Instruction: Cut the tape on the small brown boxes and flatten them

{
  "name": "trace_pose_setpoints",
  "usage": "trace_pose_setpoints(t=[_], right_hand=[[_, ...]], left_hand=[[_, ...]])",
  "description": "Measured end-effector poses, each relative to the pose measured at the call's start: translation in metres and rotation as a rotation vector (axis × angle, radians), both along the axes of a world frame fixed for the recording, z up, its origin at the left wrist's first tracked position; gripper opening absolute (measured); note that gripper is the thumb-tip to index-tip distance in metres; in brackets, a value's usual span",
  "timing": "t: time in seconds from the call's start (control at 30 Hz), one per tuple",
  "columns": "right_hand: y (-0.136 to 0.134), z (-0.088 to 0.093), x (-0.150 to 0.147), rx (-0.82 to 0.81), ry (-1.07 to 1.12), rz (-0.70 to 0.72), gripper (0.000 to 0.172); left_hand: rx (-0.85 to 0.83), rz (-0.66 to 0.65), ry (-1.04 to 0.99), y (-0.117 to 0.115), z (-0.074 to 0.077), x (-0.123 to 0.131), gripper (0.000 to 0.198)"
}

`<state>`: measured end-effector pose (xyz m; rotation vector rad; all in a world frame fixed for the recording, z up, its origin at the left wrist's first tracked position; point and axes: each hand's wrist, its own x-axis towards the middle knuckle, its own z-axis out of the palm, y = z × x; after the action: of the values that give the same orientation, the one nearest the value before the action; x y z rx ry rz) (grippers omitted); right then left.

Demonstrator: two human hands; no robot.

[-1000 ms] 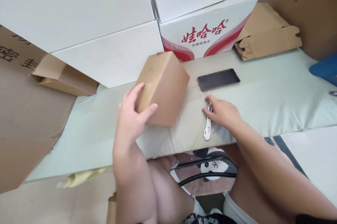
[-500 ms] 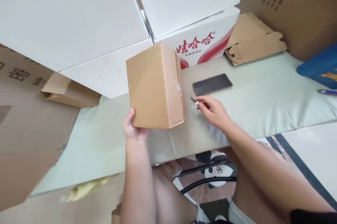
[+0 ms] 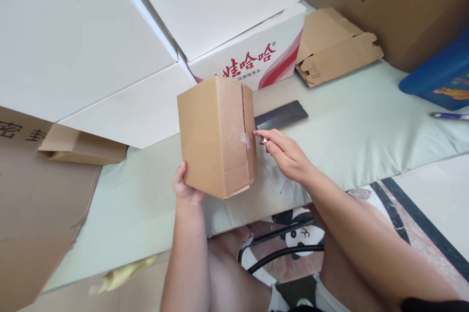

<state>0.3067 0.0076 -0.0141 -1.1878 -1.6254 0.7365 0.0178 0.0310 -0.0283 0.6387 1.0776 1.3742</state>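
Observation:
My left hand (image 3: pixel 186 186) grips a brown cardboard box (image 3: pixel 201 136) by its lower left corner, thumb on the front face. The box is tilted so that a side with a seam and a patch of clear tape (image 3: pixel 245 140) faces right. Between the thumb and fingers of my right hand (image 3: pixel 287 153) is a small utility knife (image 3: pixel 261 138). Its tip is at the box's right side, close to the tape; whether it touches the cardboard I cannot tell. Behind the knife a dark smartphone (image 3: pixel 282 114) lies on the cloth, partly covered by the box.
White cartons (image 3: pixel 234 4) stand along the back of the cloth-covered table (image 3: pixel 366 126). A flattened cardboard box (image 3: pixel 339 57) lies at the back right. Further right are a blue container (image 3: pixel 439 82) and a purple pen (image 3: pixel 450 116). A large carton (image 3: pixel 44 199) stands at the left.
My right hand has brought the knife left, up to the box's side. The box has turned, showing more of its taped seam. The whole view has shifted slightly.

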Motion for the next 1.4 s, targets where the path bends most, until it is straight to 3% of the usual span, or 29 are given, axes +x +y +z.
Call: trace_pose_setpoints(t=[0.1,0.23,0.3,0.57,0.7,0.9,1.1,1.3,1.4], right_hand=[[-0.003,0.002,0.003,-0.065,0.044,0.044,0.044],[-0.007,0.001,0.002,-0.373,0.338,0.096,0.040],[-0.008,0.002,0.000,-0.449,0.464,0.091,0.032],[-0.008,0.007,-0.004,-0.550,0.542,0.027,0.021],[-0.006,0.007,-0.007,-0.626,0.657,0.014,0.029],[-0.008,0.006,-0.013,-0.591,0.768,0.023,0.046],[-0.009,0.003,-0.019,-0.524,0.763,0.001,0.046],[-0.011,0.008,-0.018,-0.711,0.625,0.164,0.039],[-0.009,0.011,-0.011,-0.772,0.482,0.227,0.036]], left_hand=[[-0.039,-0.006,0.013,0.002,-0.001,0.007,0.048],[-0.049,-0.003,0.013,0.003,0.000,0.013,0.051],[-0.041,-0.002,0.021,0.003,0.000,0.014,0.050],[0.042,0.057,0.006,0.001,0.005,0.023,0.048],[0.074,0.062,-0.007,0.004,0.004,0.023,0.044],[0.035,0.077,-0.017,0.007,-0.001,0.017,0.047],[0.075,0.048,-0.035,0.005,-0.001,0.015,0.050],[0.128,0.162,-0.053,0.007,0.004,0.015,0.049],[0.146,0.126,-0.091,0.008,0.010,0.015,0.052]])
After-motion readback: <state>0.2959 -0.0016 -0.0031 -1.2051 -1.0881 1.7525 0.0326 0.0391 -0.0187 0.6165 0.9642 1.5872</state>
